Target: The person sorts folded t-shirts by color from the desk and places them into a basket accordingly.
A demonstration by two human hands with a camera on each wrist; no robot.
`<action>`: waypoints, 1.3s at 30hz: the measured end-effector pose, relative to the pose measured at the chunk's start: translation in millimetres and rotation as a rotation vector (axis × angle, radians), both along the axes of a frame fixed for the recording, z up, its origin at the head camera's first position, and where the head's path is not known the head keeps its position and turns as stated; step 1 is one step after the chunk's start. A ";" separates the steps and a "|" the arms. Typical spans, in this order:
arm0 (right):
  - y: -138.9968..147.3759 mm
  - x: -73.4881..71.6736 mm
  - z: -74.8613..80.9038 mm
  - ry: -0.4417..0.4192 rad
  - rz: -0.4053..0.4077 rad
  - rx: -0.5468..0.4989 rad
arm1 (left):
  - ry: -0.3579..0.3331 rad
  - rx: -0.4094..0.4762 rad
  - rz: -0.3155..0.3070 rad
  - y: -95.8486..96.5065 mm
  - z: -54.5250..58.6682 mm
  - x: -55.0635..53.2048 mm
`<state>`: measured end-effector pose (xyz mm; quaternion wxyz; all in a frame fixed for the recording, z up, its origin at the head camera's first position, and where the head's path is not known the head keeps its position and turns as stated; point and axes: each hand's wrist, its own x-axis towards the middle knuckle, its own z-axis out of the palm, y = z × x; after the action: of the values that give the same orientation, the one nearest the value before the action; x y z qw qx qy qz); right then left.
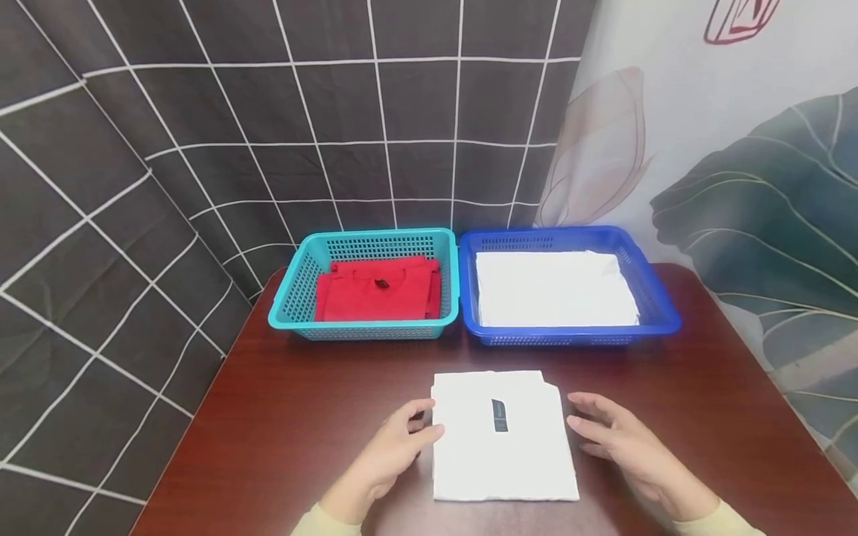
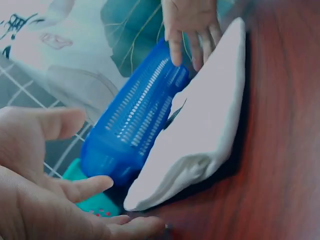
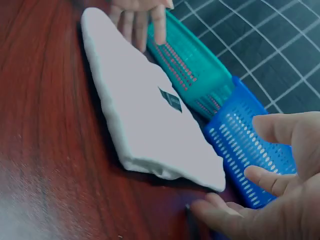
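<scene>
A folded white shirt (image 1: 499,465) with a small dark printed patch lies flat on the brown table, nearest the person. On its left side is my left hand (image 1: 395,447), fingers loosely bent and apart, the tips right at the cloth's edge. Across from it my right hand (image 1: 623,443) hovers just off the right edge, fingers spread and holding nothing. Both wrist views show the folded shirt (image 2: 200,120) (image 3: 140,105) as a thick layered stack between the two hands, with the palms facing it.
Behind the shirt stand two plastic baskets side by side. The teal basket (image 1: 375,327) on the left holds folded red shirts (image 1: 378,294); the blue basket (image 1: 570,335) on the right holds folded white clothing (image 1: 553,290). A dark checked curtain (image 1: 335,112) hangs behind the table (image 1: 281,417).
</scene>
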<state>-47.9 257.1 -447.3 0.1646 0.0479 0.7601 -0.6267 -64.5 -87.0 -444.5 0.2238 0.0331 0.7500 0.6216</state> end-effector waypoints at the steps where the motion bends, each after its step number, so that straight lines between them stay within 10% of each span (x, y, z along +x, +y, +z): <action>1: 2.0 0.0 -1.2 -0.046 0.002 -0.066 | -0.060 0.081 0.020 -0.2 -0.8 -0.1; 5: 2.4 -3.0 -5.7 -0.145 0.021 -0.251 | -0.203 0.294 0.090 4.7 -8.6 -3.5; 12: -7.0 -14.6 -8.6 -0.220 0.066 -0.409 | -0.251 0.368 0.099 17.6 -21.0 -11.2; 27: -30.3 -26.8 -21.7 -0.138 0.147 -0.373 | 0.079 -0.007 -0.020 32.2 -36.8 -20.5; 39: -27.2 -28.8 -31.4 -0.091 0.081 -0.281 | 0.117 0.047 -0.048 25.8 -41.5 -29.9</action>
<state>-76.7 229.8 -478.7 0.2289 0.0219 0.6579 -0.7171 -94.4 -61.2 -486.0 0.1936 0.0924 0.7458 0.6307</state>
